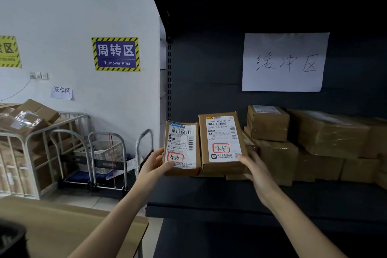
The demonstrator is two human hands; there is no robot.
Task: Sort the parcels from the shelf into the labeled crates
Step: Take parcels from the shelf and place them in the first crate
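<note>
Centre frame: a left hand [156, 163] is gripping a small brown cardboard parcel [182, 148] while a right hand [254, 168] is holding a larger brown cardboard parcel [222, 142] just beside it, at a dark metal shelf [209, 195] with taped cardboard boxes [314, 138] stacked at right.

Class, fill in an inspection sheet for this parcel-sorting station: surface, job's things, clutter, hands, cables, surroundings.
Surface: dark shelf.
Job's things: left parcel and right parcel, labels facing camera, each red-marked; stacked parcels beside them; crates not seen.
Clutter: nothing seen.
Hands: left hand grips left parcel; right hand grips right parcel.
Cables: thin wall cable.
Surroundings: paper sign, Turnover Area sign, cage cart of cartons, trolleys.
</note>
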